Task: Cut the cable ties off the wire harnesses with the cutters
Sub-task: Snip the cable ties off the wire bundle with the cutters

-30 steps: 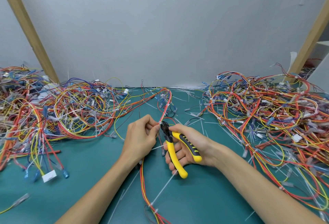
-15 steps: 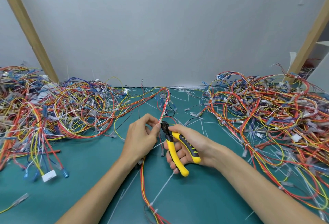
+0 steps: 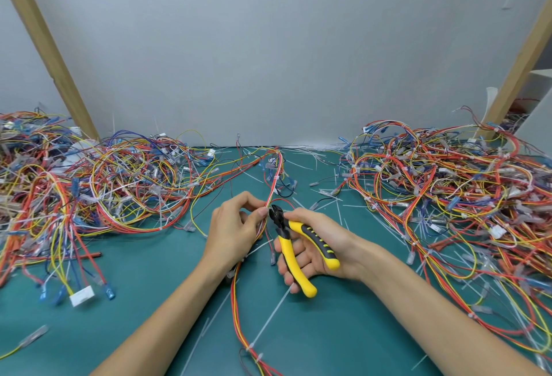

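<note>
Head view: a grey wall fills the upper half, with a slanted wooden post on the left and another wooden post on the right. Below it lies a teal work mat.

Two big tangles of wire harnesses rest on the mat. The left pile and the right pile are both red, yellow, orange and blue wires with clear and blue terminals. They lie well apart, with the person's arms between them.

One red-and-yellow harness runs from the back of the mat down the middle to the near edge. The left hand pinches it between thumb and curled fingers, lifting that stretch off the mat. The right hand is curled round the yellow-and-black cutters, palm up, with the two handles spread apart. The black cutter head sits just beside the left thumb, right at the held wires. Whether the blades touch a tie cannot be told.

A white cable tie is fastened round the harness near the bottom edge. Loose cut ties lie scattered on the mat, many of them near the right pile. A white connector sits at the near edge of the left pile.
</note>
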`<state>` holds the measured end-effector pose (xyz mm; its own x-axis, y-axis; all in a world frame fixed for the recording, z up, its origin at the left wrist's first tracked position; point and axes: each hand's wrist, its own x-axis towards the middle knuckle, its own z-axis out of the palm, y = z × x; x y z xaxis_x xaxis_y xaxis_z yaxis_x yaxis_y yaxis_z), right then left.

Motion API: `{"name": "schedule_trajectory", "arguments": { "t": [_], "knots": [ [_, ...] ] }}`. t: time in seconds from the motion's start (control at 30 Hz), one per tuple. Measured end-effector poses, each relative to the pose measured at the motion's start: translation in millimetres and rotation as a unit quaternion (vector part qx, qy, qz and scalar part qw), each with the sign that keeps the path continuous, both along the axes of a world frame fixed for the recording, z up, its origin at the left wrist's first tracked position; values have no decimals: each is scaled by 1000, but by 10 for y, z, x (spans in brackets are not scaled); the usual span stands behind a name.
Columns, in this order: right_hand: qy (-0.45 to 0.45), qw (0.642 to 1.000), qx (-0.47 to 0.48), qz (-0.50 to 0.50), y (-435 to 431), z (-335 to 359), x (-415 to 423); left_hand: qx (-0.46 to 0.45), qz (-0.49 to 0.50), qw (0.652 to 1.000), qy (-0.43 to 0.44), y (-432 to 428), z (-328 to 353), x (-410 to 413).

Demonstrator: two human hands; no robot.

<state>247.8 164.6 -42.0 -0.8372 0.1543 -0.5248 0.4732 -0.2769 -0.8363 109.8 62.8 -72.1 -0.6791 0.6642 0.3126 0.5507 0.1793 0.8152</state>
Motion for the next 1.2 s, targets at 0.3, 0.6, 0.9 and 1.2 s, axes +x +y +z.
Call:
{"name": "schedule_trajectory", "arguments": {
  "t": [0.3, 0.6, 0.9, 1.2],
  "knots": [
    [-2, 1000, 15, 18, -18, 4, 0, 0, 12, 1000, -18, 8, -15, -10],
    [-3, 999, 38, 17, -29, -10, -11, 12, 7, 999, -35, 7, -28, -29],
    [3, 999, 37, 8, -27, -13, -8, 16, 34, 999, -19, 8, -7, -5],
    [-5, 999, 45, 10, -31, -4, -8, 4, 50, 998, -24, 5, 1, -3]
  ]
}}
